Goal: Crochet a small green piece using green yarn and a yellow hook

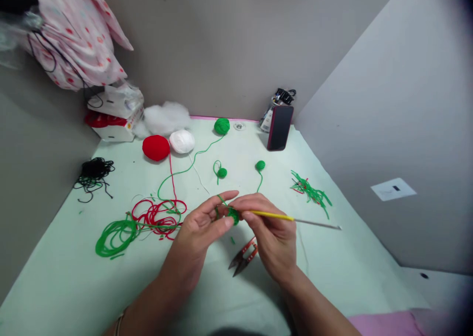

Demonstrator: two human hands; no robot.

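My left hand (pixel 201 225) pinches a small green crochet piece (pixel 233 216) between thumb and fingers, with green yarn looped over the index finger. My right hand (pixel 271 232) grips a crochet hook with a yellow handle (pixel 271 215); its bare metal end points right. The hook's other end meets the green piece, where fingers hide its tip. Orange-handled thread snips (pixel 244 257) lie below the hands, partly covered by my right hand. Two small green crocheted balls, one (pixel 221 173) at centre and one (pixel 260 165) further right, rest beyond the hands with yarn tails.
Red yarn ball (pixel 155 148), white yarn ball (pixel 182 141), green yarn ball (pixel 222 126) and white stuffing (pixel 167 117) sit at the back. Loose red yarn (pixel 157 218), coiled green yarn (pixel 116 238) and black yarn (pixel 94 171) lie left. A phone (pixel 280 128) stands back right, near green scraps (pixel 311 192).
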